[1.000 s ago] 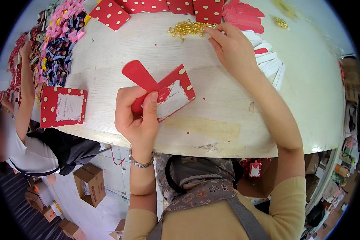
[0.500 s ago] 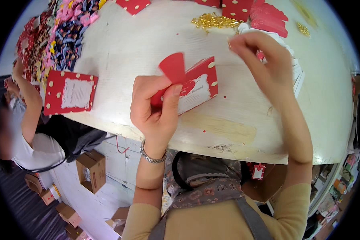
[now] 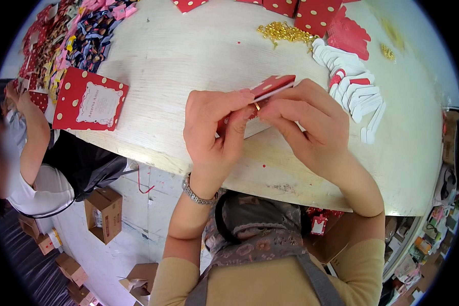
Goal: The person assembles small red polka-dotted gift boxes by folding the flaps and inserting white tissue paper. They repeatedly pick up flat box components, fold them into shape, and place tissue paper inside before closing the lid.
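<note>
Head view: toward one o'clock, left hand (image 3: 211, 125) grips one red dotted card (image 3: 274, 81); right hand (image 3: 311, 122) pinches one gold piece (image 3: 257, 106) beside it. At ten, one printed label (image 3: 98, 105) fronts another card (image 3: 69, 104).

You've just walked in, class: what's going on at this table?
A person's left hand grips a red dotted card, while the right hand pinches what looks like a small gold piece against it. Beyond lies a pile of gold pieces, with white strips to the right. Another dotted card lies on the left, near a co-worker beside a colourful heap.
</note>
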The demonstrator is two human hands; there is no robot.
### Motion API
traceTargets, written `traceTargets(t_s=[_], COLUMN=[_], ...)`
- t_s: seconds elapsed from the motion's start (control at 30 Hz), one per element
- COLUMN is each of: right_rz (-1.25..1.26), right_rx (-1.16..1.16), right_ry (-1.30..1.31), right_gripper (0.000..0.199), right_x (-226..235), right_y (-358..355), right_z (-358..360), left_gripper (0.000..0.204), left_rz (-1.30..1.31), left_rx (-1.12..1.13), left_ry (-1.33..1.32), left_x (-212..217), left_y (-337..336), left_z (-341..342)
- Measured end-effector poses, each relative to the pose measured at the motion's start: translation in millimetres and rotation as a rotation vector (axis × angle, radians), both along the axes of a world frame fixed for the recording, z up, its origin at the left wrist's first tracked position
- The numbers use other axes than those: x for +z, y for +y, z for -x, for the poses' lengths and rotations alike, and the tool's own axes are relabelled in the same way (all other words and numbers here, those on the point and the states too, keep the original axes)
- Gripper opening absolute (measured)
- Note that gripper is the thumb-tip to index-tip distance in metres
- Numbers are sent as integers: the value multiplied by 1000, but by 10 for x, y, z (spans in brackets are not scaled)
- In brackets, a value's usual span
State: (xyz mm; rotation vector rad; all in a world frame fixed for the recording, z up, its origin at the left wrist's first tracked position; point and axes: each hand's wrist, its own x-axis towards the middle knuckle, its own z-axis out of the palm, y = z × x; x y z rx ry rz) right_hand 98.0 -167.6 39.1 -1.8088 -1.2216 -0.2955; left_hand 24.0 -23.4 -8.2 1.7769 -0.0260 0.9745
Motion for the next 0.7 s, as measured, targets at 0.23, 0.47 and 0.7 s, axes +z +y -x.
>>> traceTargets(t_s=[0.23, 0.47, 0.7], right_rz=[27, 118, 221], right_rx=[-29, -39, -58], right_ry=[36, 91, 164], right_gripper=[19, 17, 18], right_x=[1, 131, 243], right_y=[33, 17, 24], right_z=[29, 86, 96], left_gripper=[21, 18, 27], left_rz=[-118, -172, -84], left_rx=[-38, -43, -25], left_ry=[-41, -5, -15], left_x=[-22, -42, 28], left_y=[83, 135, 103], left_z=[-13, 35, 39])
